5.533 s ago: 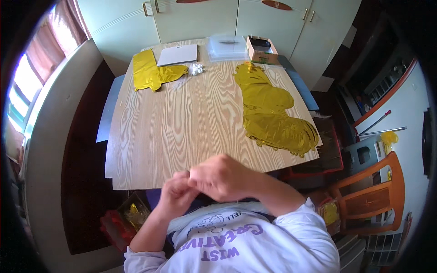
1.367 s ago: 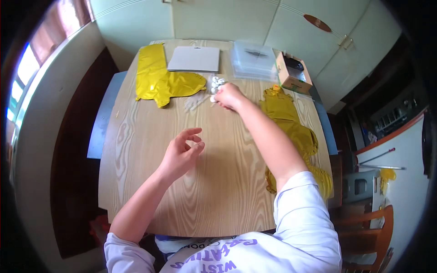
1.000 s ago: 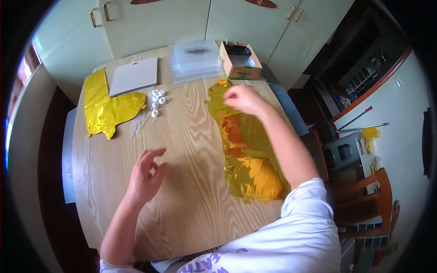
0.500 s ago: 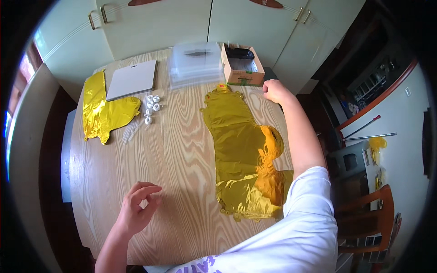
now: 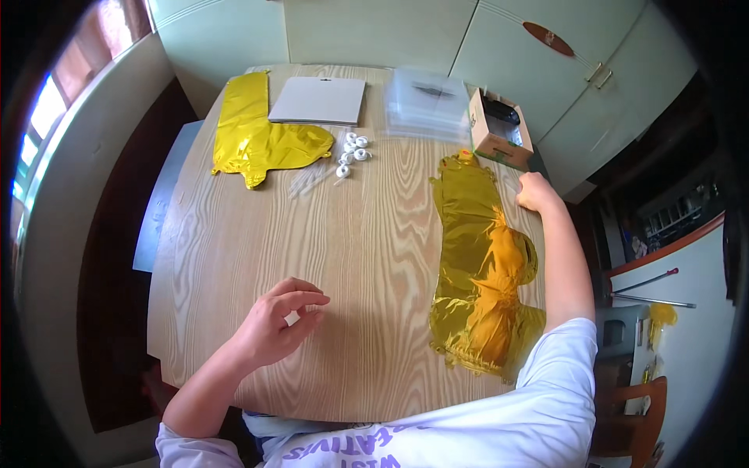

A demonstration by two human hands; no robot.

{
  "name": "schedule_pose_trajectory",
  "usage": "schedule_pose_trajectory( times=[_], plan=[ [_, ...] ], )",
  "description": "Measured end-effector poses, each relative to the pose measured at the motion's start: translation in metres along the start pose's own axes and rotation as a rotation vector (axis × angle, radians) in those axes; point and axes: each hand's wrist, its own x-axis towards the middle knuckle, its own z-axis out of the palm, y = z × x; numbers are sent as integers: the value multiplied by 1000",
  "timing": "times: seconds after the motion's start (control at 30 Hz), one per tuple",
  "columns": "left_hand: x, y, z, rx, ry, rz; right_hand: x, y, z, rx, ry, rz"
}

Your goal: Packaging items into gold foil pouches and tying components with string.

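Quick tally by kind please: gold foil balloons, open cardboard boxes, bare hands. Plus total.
Gold foil balloons: 2 (left balloon, right balloon)
Open cardboard box: 1
Bare hands: 2 (left hand, right hand)
Total: 5

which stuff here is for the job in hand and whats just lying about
Likely in the job:
gold foil pieces
white rolls
open carton, near the right hand

Likely just lying about:
wooden chair
poles

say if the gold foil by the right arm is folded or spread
Spread: the gold foil lies lengthwise on the table, its outline mostly visible. The right sleeve hides part, so I cannot tell there.
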Motion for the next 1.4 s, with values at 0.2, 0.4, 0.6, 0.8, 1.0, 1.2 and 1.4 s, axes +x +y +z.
schedule_pose_trajectory(
  times=[0.2, 0.4, 0.6, 0.8, 1.0, 1.2, 1.4],
  plan=[
    [-12, -10, -11, 18, 63, 42, -12, -13, -25, 324, -40, -28],
    [-10, -14, -19, 0, 115, -32, -34, -168, -63, 973, -550, -213],
    [9, -15, -24, 70, 119, -142, -53, -337, -36, 1174, -764, -111],
    [66, -58, -32, 409, 479, -118, -43, -366, -23, 1417, -568, 34],
    [130, -90, -26, 489, 508, -2, -64, -335, -20, 1322, -505, -103],
    [170, -106, -23, 427, 544, 8, -82, -311, -8, 1441, -382, -156],
    [119, -70, -38, 162, 544, 68, -125, -291, -13, 1352, -213, -321]
  ],
)
